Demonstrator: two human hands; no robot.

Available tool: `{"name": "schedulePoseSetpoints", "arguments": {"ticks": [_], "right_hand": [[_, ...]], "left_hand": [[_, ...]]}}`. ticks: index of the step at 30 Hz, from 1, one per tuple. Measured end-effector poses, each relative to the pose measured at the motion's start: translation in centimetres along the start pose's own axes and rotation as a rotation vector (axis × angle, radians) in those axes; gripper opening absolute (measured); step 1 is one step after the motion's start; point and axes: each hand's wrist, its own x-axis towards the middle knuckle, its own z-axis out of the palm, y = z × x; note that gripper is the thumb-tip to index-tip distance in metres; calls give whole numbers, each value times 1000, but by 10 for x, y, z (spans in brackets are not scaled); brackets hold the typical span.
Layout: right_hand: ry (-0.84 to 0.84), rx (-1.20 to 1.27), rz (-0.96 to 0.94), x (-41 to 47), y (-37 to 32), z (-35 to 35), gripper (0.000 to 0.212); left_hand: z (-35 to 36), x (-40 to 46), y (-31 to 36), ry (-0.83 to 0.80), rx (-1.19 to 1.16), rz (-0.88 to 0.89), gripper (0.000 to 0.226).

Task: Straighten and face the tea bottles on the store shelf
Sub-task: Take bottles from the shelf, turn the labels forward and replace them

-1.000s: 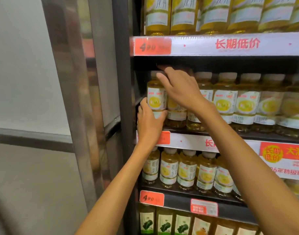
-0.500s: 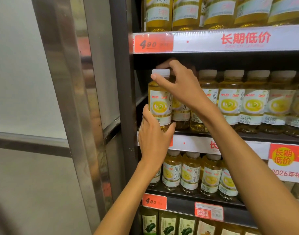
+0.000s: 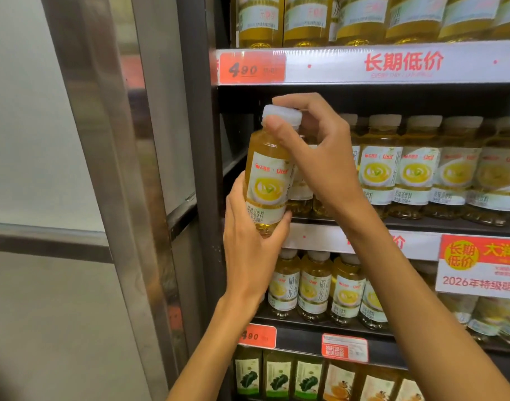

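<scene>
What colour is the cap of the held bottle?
White, on the bottle cap, clearest in the head view.

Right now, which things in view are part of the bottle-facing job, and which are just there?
In the job:
- held tea bottle
- left hand at its base
- right hand at its cap
- tea bottles in the row

Just there:
- price tag
- green-label bottles below
- metal door frame

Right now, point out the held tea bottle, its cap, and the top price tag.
held tea bottle (image 3: 267, 183), head view, front label.
cap (image 3: 282, 116), head view, white top.
top price tag (image 3: 252, 69), head view, printed price.
</scene>
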Motion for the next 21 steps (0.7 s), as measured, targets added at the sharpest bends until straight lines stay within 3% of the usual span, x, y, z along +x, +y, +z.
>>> {"name": "schedulePoseSetpoints", "arguments": {"ticks": [7,11,13,16,21], "right_hand": [[-266,610,402,-29,4,-14,27],[-227,784,545,-58,17,-12,27],[-185,795,575,-70,21,-10,26],[-181,791,581,-85,24,-10,25],[-156,826,627,-103,30,-6,27]], "left_hand": [[-23,-57,23,-367,-474,-245,57],[-33,-78,17,-503,-619,-517,65],[-35,-83,15,-527,-684,-621,64],[-34,-88,13,-441,-781,-768,66],[-31,-104,8,-418,-695,-831,86]]}}
